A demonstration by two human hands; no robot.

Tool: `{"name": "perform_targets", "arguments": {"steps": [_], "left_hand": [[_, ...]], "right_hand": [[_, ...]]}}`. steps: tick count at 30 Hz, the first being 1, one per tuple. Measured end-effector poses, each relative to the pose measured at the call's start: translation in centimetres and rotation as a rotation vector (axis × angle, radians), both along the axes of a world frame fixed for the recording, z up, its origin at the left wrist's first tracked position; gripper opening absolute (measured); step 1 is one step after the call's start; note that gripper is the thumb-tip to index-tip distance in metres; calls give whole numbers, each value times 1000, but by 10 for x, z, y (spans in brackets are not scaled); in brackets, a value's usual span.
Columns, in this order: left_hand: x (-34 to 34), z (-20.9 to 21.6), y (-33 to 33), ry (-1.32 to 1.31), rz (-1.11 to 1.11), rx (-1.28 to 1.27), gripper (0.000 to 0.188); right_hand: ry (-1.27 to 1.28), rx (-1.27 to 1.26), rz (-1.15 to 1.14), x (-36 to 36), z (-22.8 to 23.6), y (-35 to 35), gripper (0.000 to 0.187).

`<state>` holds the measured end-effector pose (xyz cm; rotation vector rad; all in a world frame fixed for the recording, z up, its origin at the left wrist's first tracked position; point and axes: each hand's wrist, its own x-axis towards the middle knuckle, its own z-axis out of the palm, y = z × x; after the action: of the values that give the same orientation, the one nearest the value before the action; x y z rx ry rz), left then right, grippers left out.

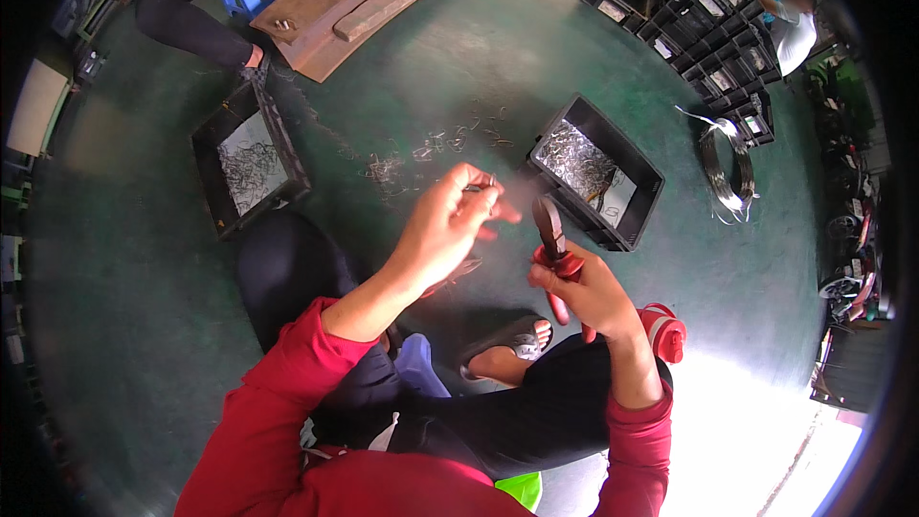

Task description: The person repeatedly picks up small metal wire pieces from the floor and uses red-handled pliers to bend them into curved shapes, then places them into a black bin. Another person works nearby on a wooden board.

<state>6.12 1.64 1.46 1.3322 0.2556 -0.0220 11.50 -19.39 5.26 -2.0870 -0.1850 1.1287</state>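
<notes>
One green floor (pixel 517 48) fills much of what I see from afar; on it stand two black crates, the right crate (pixel 572 194) just beyond the hands and the left crate (pixel 280 137) farther to the side, both with thin wire bits inside; a coil of wire (pixel 710 168) lies past the right crate; I have the right hand (pixel 603 297) clenched around the red-handled pliers (pixel 558 263), their head pointing up and away from the body; I have the left hand (pixel 445 225) raised beside them, some fingers blurred; loose wire pieces (pixel 385 168) lie scattered between the crates; thumb and fingertip of that left hand pinch a small metal piece (pixel 492 181).
</notes>
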Motion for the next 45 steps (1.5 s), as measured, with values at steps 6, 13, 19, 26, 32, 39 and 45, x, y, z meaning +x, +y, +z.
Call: {"name": "perform_targets", "arguments": {"steps": [6, 13, 19, 26, 32, 39, 45], "left_hand": [[3, -3, 8, -43, 142, -209, 9], [0, 0, 0, -220, 115, -270, 8], [-1, -1, -3, -334, 124, -134, 9], [-1, -4, -5, -460, 132, 29, 10], [-1, -1, -4, -421, 103, 19, 16], [-4, 13, 10, 55, -110, -236, 40], [-10, 17, 6, -65, -155, -125, 32]], "right_hand": [[524, 487, -25, -11, -8, 3, 39], [673, 588, -15, -18, -11, 6, 45], [647, 561, -10, -16, -9, 5, 45], [553, 510, -18, -18, -9, 3, 41], [68, 297, -18, -23, -11, 3, 36], [-604, 30, -81, -30, -15, 4, 28], [-621, -27, -63, -32, -13, 3, 27]]}}
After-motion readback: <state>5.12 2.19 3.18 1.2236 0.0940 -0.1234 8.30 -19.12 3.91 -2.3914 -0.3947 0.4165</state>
